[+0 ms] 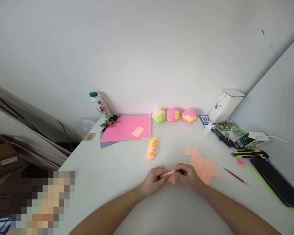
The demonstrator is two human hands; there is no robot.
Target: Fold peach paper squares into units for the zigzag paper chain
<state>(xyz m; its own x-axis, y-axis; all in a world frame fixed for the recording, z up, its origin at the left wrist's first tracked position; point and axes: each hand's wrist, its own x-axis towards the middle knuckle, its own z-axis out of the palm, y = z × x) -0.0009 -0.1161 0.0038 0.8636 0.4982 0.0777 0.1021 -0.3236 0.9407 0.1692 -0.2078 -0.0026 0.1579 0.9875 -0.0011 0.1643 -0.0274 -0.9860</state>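
Note:
Between my two hands is a small piece of folded orange paper [172, 179], held just above the table near its front. My left hand [154, 180] pinches its left end with thumb and fingers. At the right end my right hand [189, 175] grips the same paper, fingertips close together. Flat orange paper squares [198, 166] lie right behind and beside my right hand, some overlapping. Beyond my left hand stands a short row of folded paper pieces [150, 150] in orange and yellow. Part of the held paper is hidden by my fingers.
Three paper balls [172, 115] line the wall. A pink sheet [127, 127], keys [110, 121] and a bottle [100, 105] sit back left. Rightward are a red brush [235, 174], a yellow-black cutter [250, 152], a black case [276, 179] and a white container [225, 104].

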